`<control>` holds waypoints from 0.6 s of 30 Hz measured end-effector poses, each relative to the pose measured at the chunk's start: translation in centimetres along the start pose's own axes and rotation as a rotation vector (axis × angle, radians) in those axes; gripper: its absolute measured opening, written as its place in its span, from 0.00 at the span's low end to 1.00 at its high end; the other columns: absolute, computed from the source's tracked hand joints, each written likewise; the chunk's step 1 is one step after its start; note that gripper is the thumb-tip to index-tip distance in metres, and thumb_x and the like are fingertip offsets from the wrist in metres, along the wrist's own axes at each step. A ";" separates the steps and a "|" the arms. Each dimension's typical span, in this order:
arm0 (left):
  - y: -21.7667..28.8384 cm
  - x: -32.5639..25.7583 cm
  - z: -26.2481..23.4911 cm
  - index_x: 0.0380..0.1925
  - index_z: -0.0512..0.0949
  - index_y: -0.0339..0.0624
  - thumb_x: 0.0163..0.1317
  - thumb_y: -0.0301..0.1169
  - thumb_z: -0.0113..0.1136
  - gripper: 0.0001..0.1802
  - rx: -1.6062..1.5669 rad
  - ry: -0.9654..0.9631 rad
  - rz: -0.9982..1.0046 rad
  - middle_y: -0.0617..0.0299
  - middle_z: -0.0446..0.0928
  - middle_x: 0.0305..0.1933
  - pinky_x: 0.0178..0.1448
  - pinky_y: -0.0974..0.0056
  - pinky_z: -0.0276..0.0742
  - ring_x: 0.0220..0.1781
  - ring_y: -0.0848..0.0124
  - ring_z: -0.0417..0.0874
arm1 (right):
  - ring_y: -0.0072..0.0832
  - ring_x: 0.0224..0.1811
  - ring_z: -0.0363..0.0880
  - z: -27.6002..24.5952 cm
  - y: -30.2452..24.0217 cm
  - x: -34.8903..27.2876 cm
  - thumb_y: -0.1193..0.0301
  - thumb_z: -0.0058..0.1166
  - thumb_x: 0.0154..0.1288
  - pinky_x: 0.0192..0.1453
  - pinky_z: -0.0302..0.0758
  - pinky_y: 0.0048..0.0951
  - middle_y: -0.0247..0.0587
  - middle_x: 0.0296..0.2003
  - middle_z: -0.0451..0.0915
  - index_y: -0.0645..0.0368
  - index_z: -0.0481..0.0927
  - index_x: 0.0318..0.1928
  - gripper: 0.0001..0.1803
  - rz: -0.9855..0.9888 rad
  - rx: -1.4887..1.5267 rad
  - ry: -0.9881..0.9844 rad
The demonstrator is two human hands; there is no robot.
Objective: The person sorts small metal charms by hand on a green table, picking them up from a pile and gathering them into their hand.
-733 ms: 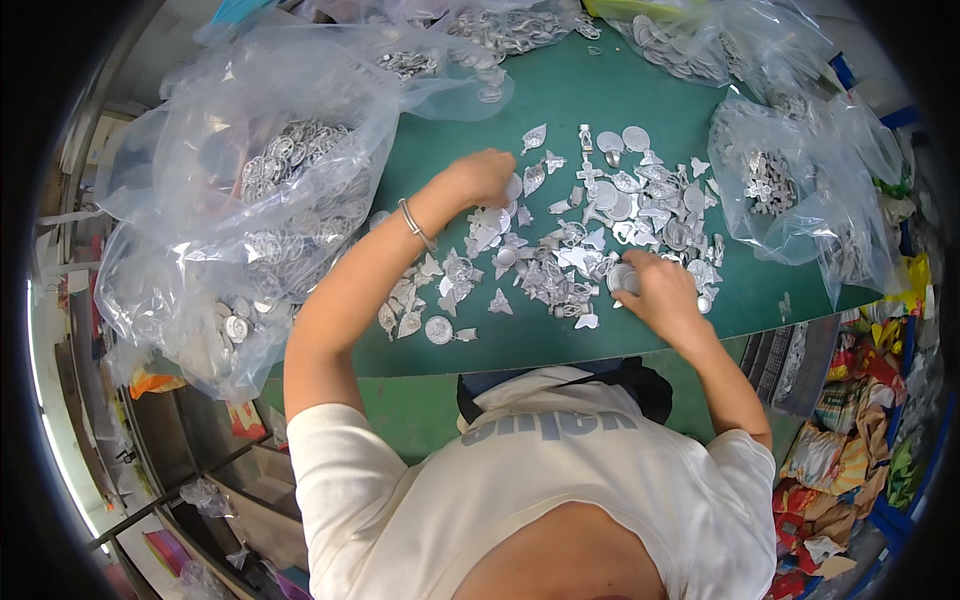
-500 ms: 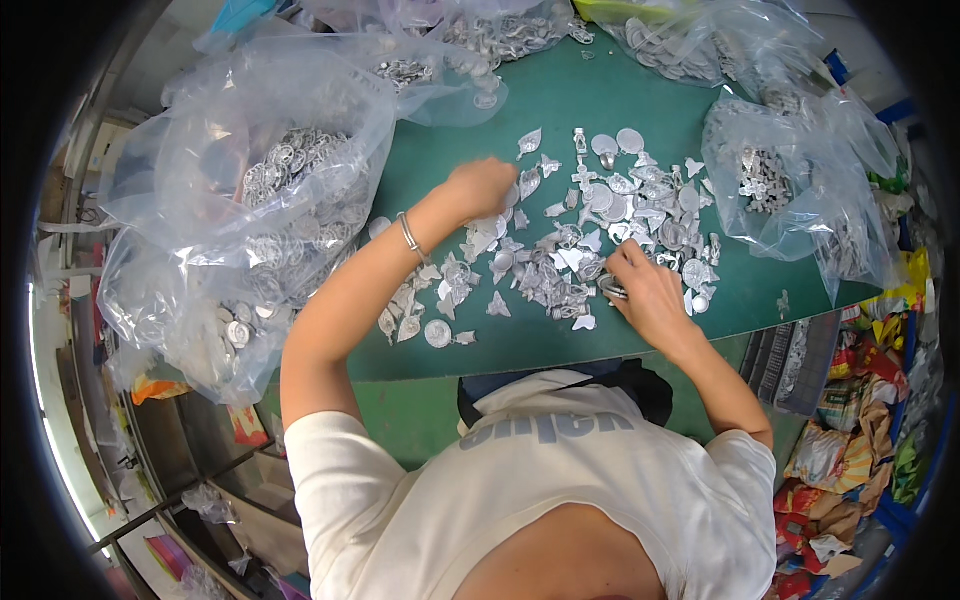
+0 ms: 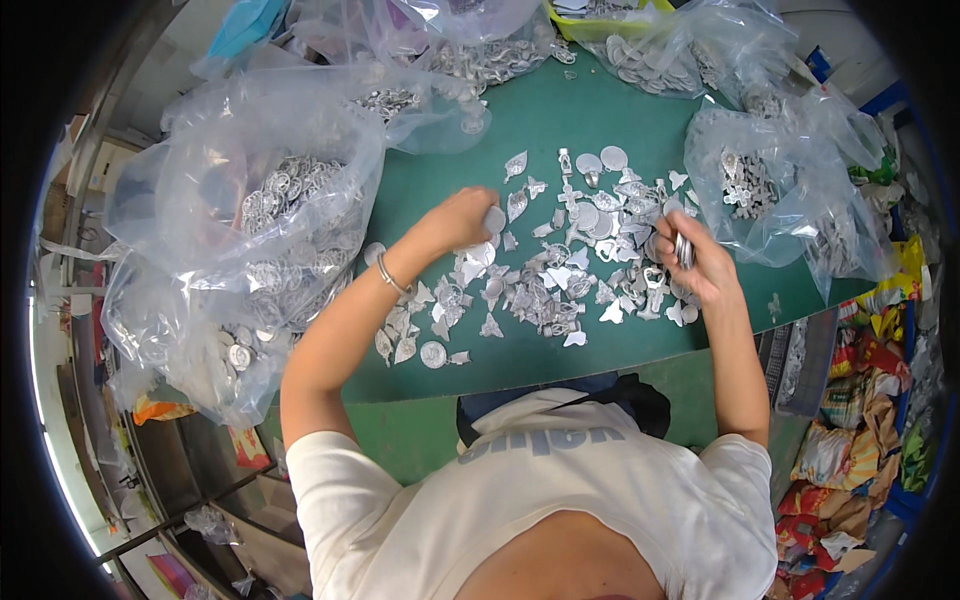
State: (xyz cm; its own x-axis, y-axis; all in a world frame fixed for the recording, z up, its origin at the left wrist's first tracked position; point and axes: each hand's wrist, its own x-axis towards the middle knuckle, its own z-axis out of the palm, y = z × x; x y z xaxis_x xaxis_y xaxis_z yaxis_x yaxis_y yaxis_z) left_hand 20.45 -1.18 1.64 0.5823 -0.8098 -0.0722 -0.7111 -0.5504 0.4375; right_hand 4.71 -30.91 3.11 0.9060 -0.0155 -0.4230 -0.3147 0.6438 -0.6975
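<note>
Many small silver-grey metal charms (image 3: 545, 290) lie in a loose pile on a green tabletop (image 3: 430, 180); they include crosses, leaves, butterfly-like shapes and round discs. At the pile's left edge my left hand (image 3: 460, 220) is closed, with a round metal disc (image 3: 494, 220) at its fingertips. My right hand (image 3: 706, 262) is raised at the right side of the pile. Its fingers are curled around a small stack of round metal discs (image 3: 683, 251), seen edge-on. Another round disc (image 3: 672, 208) shows at the tips of its thumb and forefinger; whether they pinch it I cannot tell.
Large clear plastic bags (image 3: 240, 140) of silver pieces fill the table's left side. A bag of crosses (image 3: 745, 195) stands at the right, and more bags (image 3: 650, 65) line the back. A grey crate (image 3: 805, 365) and colourful packaging (image 3: 830, 450) are beyond the right edge.
My right hand has lifted from the near middle of the pile and moved right and away from me, taking the disc stack along. My left hand has shifted slightly left. The view has tilted a little.
</note>
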 end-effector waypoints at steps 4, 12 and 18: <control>1.3 -0.6 -1.2 0.29 0.74 0.34 0.41 0.20 0.65 0.13 -0.207 0.014 -0.139 0.51 0.78 0.27 0.34 0.61 0.72 0.28 0.56 0.78 | 0.27 0.24 0.75 -0.2 -2.4 5.8 0.68 0.62 0.52 0.31 0.73 0.27 0.34 0.20 0.73 0.61 0.77 0.42 0.18 -0.288 -0.815 0.111; 3.2 -1.2 0.0 0.39 0.74 0.36 0.52 0.21 0.63 0.14 -1.209 0.308 -0.269 0.65 0.77 0.32 0.37 0.73 0.74 0.34 0.78 0.78 | 0.45 0.36 0.77 0.9 -3.1 12.6 0.69 0.68 0.40 0.38 0.73 0.40 0.47 0.33 0.77 0.57 0.80 0.37 0.19 -0.586 -1.812 0.256; 5.5 -1.5 1.8 0.44 0.71 0.36 0.57 0.20 0.57 0.14 -1.837 0.204 -0.383 0.59 0.76 0.41 0.49 0.65 0.78 0.43 0.68 0.79 | 0.43 0.40 0.76 1.5 -2.0 12.4 0.66 0.69 0.38 0.43 0.73 0.39 0.42 0.39 0.75 0.50 0.78 0.42 0.25 -0.625 -1.703 0.203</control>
State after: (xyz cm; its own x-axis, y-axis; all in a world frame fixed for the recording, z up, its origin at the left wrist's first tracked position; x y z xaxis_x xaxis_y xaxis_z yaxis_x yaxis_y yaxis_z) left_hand 14.98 -3.31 2.57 0.7158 -0.6031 -0.3520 0.6181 0.3126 0.7213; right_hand 16.99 -31.25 0.08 0.9869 -0.0861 0.1362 -0.0122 -0.8827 -0.4698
